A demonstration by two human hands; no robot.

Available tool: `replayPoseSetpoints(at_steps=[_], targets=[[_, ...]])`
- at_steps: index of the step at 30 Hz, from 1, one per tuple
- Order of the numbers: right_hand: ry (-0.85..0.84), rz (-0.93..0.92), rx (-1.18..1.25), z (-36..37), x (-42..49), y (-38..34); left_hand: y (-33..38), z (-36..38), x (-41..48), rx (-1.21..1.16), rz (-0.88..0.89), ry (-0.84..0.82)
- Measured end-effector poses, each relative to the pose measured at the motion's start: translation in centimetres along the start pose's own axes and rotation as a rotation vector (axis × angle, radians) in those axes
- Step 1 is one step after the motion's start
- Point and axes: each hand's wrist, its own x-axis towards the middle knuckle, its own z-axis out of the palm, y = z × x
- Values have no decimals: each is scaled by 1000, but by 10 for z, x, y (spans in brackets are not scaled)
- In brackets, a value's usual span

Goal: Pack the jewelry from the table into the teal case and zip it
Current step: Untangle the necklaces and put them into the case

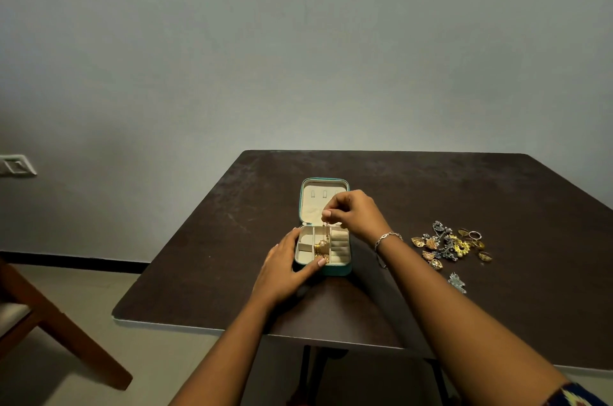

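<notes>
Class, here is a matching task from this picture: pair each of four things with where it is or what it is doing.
Things:
1. left hand
2. right hand
3. teal case
4. loose jewelry pile

States:
A. lies on the table, to the right of the case
B. stands open, lid up
C. pinches a gold chain above the middle compartment
D. rests against the case's near left side

Pairs: 1-D, 2-C, 3-B, 4-A
</notes>
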Motion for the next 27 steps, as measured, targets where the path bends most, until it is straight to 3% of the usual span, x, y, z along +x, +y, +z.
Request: replayPoseSetpoints(at_steps=[3, 11, 21, 27], targets=[[1, -4, 87, -7, -2, -11, 1, -1, 1, -145, -37, 61], [-15, -27, 215, -24, -8, -34, 33, -11, 12, -365, 60, 284], [17, -44, 314, -40, -20, -45, 74, -17, 21, -494, 110, 247], [-27, 104, 587, -51, -32, -39, 89, -33, 14, -707, 35, 166]])
